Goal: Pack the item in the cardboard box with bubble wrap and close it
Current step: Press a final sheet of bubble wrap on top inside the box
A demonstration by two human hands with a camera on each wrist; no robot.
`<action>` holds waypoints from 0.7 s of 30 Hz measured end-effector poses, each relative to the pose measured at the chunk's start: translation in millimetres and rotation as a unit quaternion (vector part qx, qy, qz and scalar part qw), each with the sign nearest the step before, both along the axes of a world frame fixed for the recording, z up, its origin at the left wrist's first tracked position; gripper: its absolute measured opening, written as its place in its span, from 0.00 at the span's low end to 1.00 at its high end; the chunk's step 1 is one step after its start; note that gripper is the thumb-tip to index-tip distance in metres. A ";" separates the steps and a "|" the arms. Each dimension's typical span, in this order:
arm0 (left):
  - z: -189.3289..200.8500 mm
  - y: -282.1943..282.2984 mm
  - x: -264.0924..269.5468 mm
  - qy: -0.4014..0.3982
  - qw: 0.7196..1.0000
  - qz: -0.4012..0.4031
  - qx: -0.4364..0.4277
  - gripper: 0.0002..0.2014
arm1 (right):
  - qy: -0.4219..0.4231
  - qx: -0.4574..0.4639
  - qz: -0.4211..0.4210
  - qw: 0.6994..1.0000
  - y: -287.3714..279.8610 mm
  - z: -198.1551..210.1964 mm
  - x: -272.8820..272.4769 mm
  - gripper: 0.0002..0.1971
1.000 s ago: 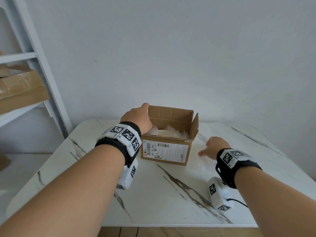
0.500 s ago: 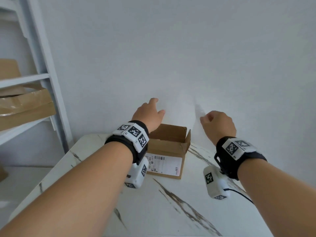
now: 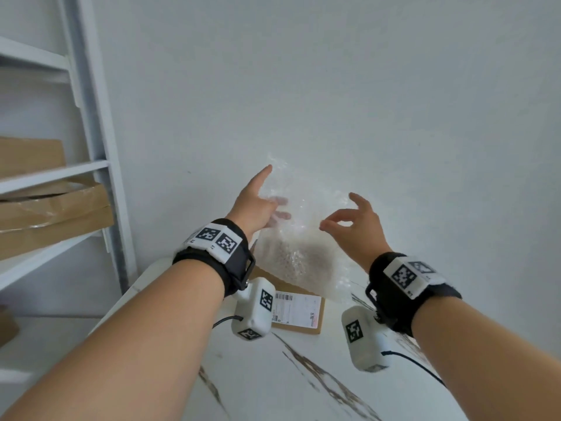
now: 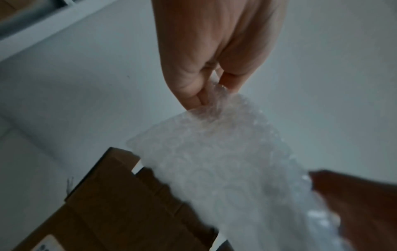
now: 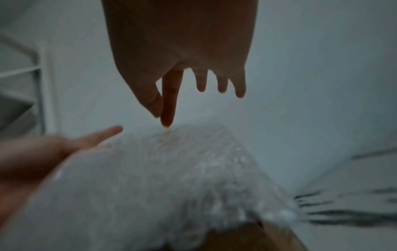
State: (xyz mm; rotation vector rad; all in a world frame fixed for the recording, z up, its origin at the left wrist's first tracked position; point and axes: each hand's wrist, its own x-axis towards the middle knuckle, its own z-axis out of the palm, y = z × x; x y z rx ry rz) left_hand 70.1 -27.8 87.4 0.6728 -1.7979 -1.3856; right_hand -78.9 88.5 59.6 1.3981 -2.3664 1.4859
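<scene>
A clear sheet of bubble wrap (image 3: 303, 250) hangs in the air between both raised hands, above the open cardboard box (image 3: 299, 326) on the white marble table (image 3: 303, 390). My left hand (image 3: 273, 202) pinches the sheet's upper left part; its index finger points up and the other fingers show through the plastic. In the left wrist view the left hand (image 4: 214, 88) nips the bubble wrap (image 4: 225, 169) over the box (image 4: 120, 195). My right hand (image 5: 164, 118) pinches the wrap's edge (image 5: 161, 178) with thumb and index finger, the other fingers spread. The box's contents are hidden.
A white shelf unit (image 3: 91, 165) stands at the left with flattened cardboard (image 3: 54, 214) on it. A plain white wall is close behind the table. Cables trail from both wrist cameras.
The right hand picked the bubble wrap up off the table beside the box. The left hand left the box flap and took hold of the sheet. Both hands rose.
</scene>
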 end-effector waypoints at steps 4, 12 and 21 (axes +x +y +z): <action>-0.6 -7.1 16.0 0.029 0.999 0.020 0.012 0.26 | -0.202 -0.012 0.120 0.972 3.8 3.1 -3.9 0.05; -10.0 -23.3 35.8 -0.073 0.997 -0.023 0.007 0.33 | -0.196 -0.056 0.092 0.975 6.1 7.5 -6.6 0.23; -11.9 -34.2 39.3 -0.244 0.948 0.118 -0.170 0.23 | -0.082 -0.080 0.019 0.993 4.2 15.9 -2.3 0.04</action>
